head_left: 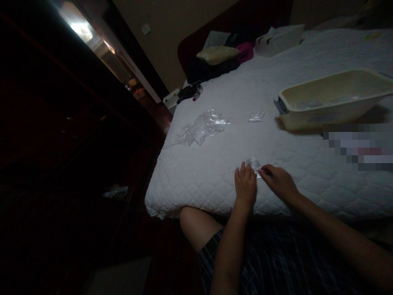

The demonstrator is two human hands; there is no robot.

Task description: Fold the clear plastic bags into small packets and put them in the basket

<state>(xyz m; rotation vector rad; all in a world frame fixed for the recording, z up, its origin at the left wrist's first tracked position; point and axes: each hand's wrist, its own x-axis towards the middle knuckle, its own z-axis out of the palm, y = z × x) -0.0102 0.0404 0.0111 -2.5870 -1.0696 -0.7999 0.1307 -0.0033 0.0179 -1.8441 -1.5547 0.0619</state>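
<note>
A small clear plastic bag (253, 162) lies on the white quilted bed cover (196, 180) near the bed's front edge. My left hand (245, 184) rests flat beside it, fingers stretched out and touching its left side. My right hand (281, 182) is closed in a pinch at the bag's right edge. Whatever else might be between those fingertips is too small to make out. Farther back on the bed is a loose pile of clear plastic bags (202, 126). Another flat clear bag (256, 117) lies to the right of that pile.
A pale plastic bin (325, 116) with a grey handle stands at the right, a blurred-out patch in front of it. Against the headboard are a beige pillow (217, 55), a rolled magenta cloth (245, 52) and a white box (278, 40). Dark items (188, 92) lie at the left edge.
</note>
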